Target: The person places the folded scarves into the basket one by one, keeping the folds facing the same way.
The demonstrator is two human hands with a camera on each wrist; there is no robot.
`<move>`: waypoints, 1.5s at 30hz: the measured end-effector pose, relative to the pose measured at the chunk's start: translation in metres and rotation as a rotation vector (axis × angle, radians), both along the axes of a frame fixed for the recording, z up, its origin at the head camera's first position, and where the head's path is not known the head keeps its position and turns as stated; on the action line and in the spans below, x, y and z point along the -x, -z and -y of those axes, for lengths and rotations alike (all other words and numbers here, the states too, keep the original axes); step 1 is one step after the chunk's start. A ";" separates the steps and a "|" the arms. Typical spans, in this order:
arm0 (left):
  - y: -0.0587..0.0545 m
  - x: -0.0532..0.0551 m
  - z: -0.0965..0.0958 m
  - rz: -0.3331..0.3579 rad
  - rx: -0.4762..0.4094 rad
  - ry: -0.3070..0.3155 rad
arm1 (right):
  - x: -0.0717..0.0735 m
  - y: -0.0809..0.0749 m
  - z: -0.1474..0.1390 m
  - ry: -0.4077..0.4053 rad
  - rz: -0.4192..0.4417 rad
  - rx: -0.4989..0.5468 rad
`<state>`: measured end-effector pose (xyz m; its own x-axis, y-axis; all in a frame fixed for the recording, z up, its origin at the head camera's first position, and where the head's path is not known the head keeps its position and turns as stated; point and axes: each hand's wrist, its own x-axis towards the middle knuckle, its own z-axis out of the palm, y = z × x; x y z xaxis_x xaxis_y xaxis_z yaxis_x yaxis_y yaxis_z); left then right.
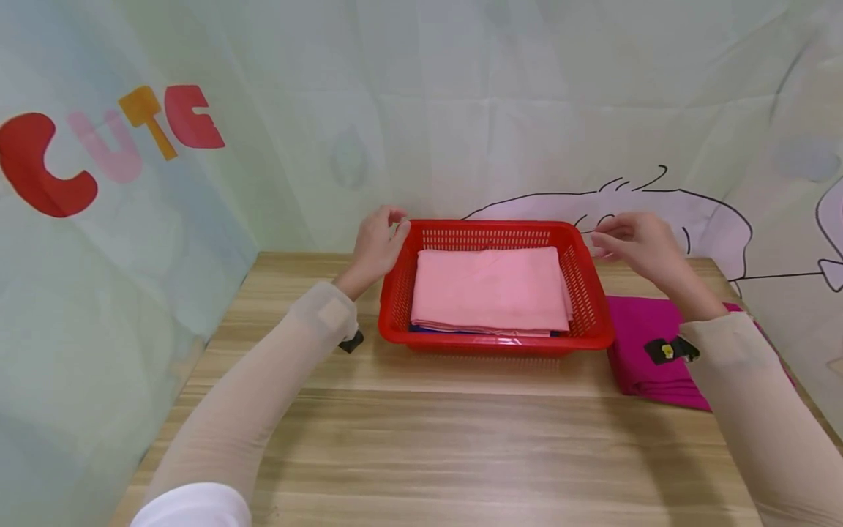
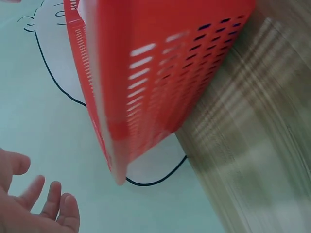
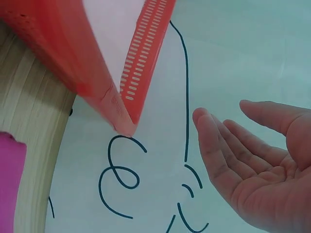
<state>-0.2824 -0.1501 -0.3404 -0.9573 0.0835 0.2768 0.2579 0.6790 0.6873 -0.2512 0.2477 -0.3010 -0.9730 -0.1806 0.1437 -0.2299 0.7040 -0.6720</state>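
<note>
Holding folded pink cloth (image 1: 490, 289), red slotted basket (image 1: 454, 339)

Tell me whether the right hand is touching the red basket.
Apart. The right wrist view shows it: a strip of pale backdrop lies plainly between the right hand and the red basket.

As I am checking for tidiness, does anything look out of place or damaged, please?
Nothing looks spilled or damaged. Perhaps out of place: the folded magenta cloth lies on the table, right of the red basket, while the folded pink cloth lies inside it.
</note>
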 end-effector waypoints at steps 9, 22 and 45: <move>0.010 0.000 0.008 0.038 0.014 -0.062 | -0.016 0.002 -0.011 -0.003 -0.059 -0.043; 0.023 0.004 0.021 0.139 0.023 -0.135 | -0.039 0.015 -0.031 0.010 -0.022 -0.100; 0.051 0.005 0.019 0.202 0.052 -0.113 | -0.069 0.050 -0.052 -0.030 -0.008 -0.154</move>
